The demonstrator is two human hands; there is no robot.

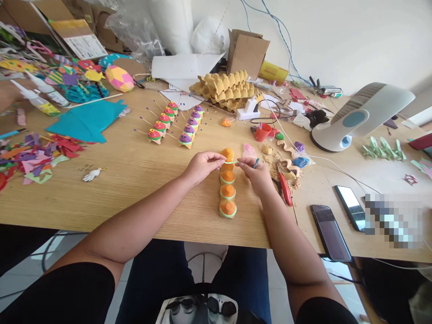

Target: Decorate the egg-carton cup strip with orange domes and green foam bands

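A thin pale green strand (231,162), seemingly modelling clay, stretches between my two hands. My left hand (204,167) pinches its left end with thumb and forefinger. The other end is pinched in my right hand (255,174), where a small blue piece (257,163) also shows at the fingers; I cannot tell what it is. Under the strand lies an egg-carton strip (228,192) in a row pointing away from me. Its bumps carry orange caps (227,208), and the three nearest have pale green rims. My hands partly cover the farther bumps.
Two finished-looking carton rows, one red (164,118) and one purple (191,126), bristle with pins beyond my left hand. Scissors (285,185), clay bits and a red cup (262,132) lie to the right. Farther right stand a white fan (357,117) and phones (330,231). Another person's arm (11,93) reaches in at left.
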